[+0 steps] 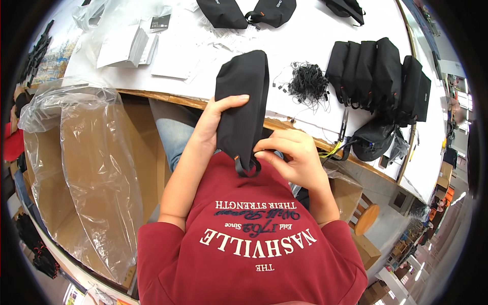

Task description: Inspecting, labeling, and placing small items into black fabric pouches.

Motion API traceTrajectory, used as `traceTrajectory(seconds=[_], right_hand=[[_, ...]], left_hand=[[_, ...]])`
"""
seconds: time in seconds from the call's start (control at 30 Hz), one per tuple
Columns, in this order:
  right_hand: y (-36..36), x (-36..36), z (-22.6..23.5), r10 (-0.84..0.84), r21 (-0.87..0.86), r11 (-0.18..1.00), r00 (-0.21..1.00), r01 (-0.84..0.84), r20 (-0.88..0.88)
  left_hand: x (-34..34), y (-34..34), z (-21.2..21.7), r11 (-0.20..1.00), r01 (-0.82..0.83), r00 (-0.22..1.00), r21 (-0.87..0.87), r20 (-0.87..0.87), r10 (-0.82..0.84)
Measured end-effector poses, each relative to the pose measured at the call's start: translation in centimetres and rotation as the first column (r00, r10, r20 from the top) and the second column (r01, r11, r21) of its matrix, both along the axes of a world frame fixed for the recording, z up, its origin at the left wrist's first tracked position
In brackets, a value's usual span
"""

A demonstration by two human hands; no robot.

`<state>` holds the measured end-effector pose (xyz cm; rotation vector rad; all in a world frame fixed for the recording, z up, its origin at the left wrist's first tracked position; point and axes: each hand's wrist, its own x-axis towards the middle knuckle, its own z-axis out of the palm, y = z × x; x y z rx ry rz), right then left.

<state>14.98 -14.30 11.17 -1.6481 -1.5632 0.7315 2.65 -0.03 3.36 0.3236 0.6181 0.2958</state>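
Pouch point(238, 117) (oblong black fabric) sits in both hands point(295, 153).

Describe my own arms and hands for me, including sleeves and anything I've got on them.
You're wearing a dark red shirt with plain, short, loose sleeves of the same colour. Your forearms are bare below them. The left hand and right hand wear no gloves, and I can see no watch, bracelet or ring.

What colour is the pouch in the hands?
The pouch is black; the head view shows it best.
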Motion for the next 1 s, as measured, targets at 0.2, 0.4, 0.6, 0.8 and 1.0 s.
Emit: traceTrajectory(seconds=[0.2, 0.4, 0.6, 0.8, 1.0], right_hand=[[0.3, -0.6, -0.2, 0.019, 0.071, 0.997, 0.999, -0.022, 0.045], [0.3, -0.9, -0.5, 0.031, 0.120, 0.992, 0.995, -0.043, 0.099], [1.8, 2.6, 1.1, -0.350, 0.166, 0.932, 0.919, 0.322, 0.182], [1.6, 1.1, 0.5, -0.122, 0.108, 0.988, 0.988, 0.112, 0.090], [0.9, -1.6, -0.4, 0.051, 0.027, 0.998, 0.999, -0.051, 0.011]], left_hand=[[-0.6, 0.9, -0.7, 0.996, -0.048, 0.999, -0.073, 0.008, 0.048], [-1.0, 0.9, -0.9, 0.986, -0.143, 0.987, -0.082, 0.069, 0.149], [-0.3, -0.5, 1.9, 0.934, 0.206, 0.977, 0.291, -0.001, -0.215], [-0.2, -0.3, 1.0, 0.989, 0.019, 1.000, 0.149, -0.015, -0.017], [-1.3, 1.2, -1.9, 0.994, -0.070, 0.989, -0.081, 0.121, 0.080]])
